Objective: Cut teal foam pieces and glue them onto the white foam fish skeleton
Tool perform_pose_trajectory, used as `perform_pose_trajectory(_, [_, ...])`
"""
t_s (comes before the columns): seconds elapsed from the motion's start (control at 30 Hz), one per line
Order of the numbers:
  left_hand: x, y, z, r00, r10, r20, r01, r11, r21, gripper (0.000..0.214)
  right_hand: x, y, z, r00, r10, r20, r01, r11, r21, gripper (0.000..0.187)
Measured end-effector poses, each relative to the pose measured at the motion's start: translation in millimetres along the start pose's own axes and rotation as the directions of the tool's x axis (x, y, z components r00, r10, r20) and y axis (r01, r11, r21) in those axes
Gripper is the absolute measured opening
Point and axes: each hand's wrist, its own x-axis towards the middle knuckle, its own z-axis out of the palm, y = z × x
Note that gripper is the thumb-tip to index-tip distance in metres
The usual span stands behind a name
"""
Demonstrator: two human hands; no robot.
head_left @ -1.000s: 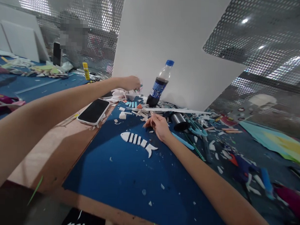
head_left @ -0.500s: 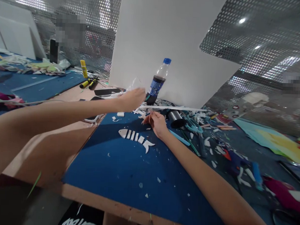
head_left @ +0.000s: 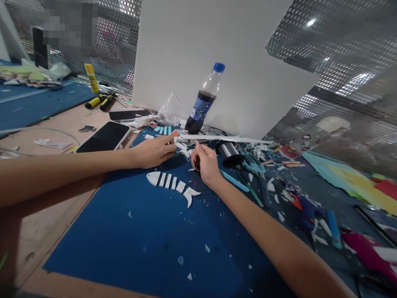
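Note:
On the blue board (head_left: 143, 234) lies a fish shape made of separate white pieces: a head (head_left: 152, 178), several short strips (head_left: 168, 181) and a forked tail (head_left: 191, 195). Just behind it, my left hand (head_left: 154, 152) rests low with fingers curled at a heap of white scraps (head_left: 184, 151). What its fingertips hold, if anything, is hidden. My right hand (head_left: 206, 164) is beside the same heap, its thumb and fingers pinched together near a long white strip (head_left: 225, 138). Anything in that pinch is too small to make out.
A cola bottle (head_left: 205, 99) stands tilted in view before a white panel (head_left: 189, 44). Phones (head_left: 104, 137), a yellow glue stick (head_left: 91, 78) and yellow-black tools (head_left: 95, 102) lie left. A dark cylinder (head_left: 230, 153), blue scissors (head_left: 253, 162), glue guns (head_left: 370, 255) and scraps crowd the right.
My left hand has come down and a little left, from blurred motion above the scraps to beside them. The right hand stays nearly in place. The camera view has shifted slightly.

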Motion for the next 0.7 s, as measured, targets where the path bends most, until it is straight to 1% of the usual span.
perform_pose_trajectory(0.1, [-1.7, 2.1, -1.2, 0.999, -0.026, -0.019, 0.026, 1.0, 0.017, 0.027, -4.0, -4.2, 1.2, 1.0, 0.003, 0.005, -0.003, 1.0, -0.014, 0.047])
perform_pose_trajectory(0.2, [-2.9, 2.8, -2.3, 0.998, -0.04, -0.051, 0.042, 0.998, 0.038, 0.026, -8.5, -8.3, 2.0, 1.0, -0.028, 0.014, 0.028, 0.999, -0.026, 0.046])
perform_pose_trajectory(0.37, [-3.8, 3.1, -2.5, 0.994, 0.002, -0.112, 0.009, 0.995, 0.098, 0.024, -12.1, -10.6, 4.2, 0.997, -0.073, 0.005, 0.073, 0.997, -0.032, 0.044])
perform_pose_trajectory(0.43, [-3.4, 3.8, -2.4, 0.987, 0.033, -0.157, -0.015, 0.994, 0.112, 0.022, -13.1, -10.7, 6.8, 0.999, -0.045, -0.013, 0.045, 0.999, -0.004, 0.044])
perform_pose_trajectory(0.5, [-2.6, 4.4, -2.2, 0.978, 0.059, -0.202, -0.035, 0.992, 0.118, 0.019, -14.9, -10.9, 10.2, 1.0, 0.017, -0.022, -0.016, 0.999, 0.037, 0.043])
perform_pose_trajectory(0.57, [-1.9, 4.6, -1.6, 0.972, 0.065, -0.224, -0.04, 0.992, 0.116, 0.016, -17.4, -11.5, 13.7, 0.998, 0.064, -0.022, -0.063, 0.997, 0.047, 0.043])
perform_pose_trajectory(0.63, [-1.6, 4.4, -0.8, 0.972, 0.075, -0.223, -0.047, 0.99, 0.131, 0.016, -20.3, -12.6, 16.3, 0.998, 0.065, -0.017, -0.064, 0.998, 0.014, 0.044])
perform_pose_trajectory(0.7, [-2.0, 4.0, -0.3, 0.972, 0.114, -0.206, -0.078, 0.982, 0.174, 0.019, -23.2, -14.3, 17.9, 0.999, 0.038, -0.006, -0.038, 0.999, -0.035, 0.045])
